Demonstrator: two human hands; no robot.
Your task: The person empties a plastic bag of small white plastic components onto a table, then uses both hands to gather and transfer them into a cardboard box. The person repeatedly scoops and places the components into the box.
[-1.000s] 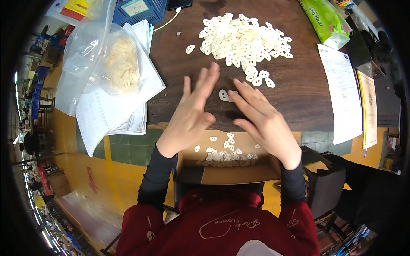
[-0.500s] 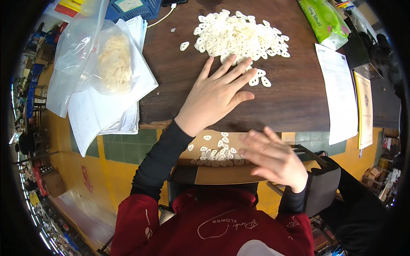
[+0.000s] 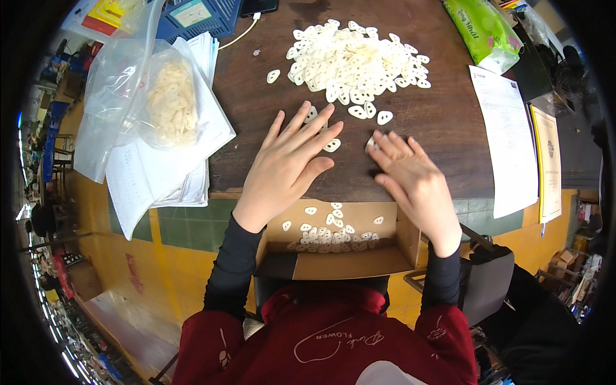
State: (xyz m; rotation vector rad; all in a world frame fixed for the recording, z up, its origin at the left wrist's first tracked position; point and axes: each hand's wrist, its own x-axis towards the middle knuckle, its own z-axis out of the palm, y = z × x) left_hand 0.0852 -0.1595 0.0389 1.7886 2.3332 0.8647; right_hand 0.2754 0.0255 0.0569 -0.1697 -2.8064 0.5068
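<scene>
While the heap of small white oval pieces (image 3: 355,59) lies on the dark worktop (image 3: 443,128), the left hand (image 3: 287,168) rests flat and spread on a few strays, gripping nothing. The right hand (image 3: 410,179), fingers loose, touches one piece. A careless sweep could send pieces past the cardboard box (image 3: 333,247) below the edge.

hands (image 3: 289,167) 2 | cardboard box (image 3: 398,240) 1 | plastic bag (image 3: 122,96) 1 | green packet (image 3: 484,29) 1
</scene>
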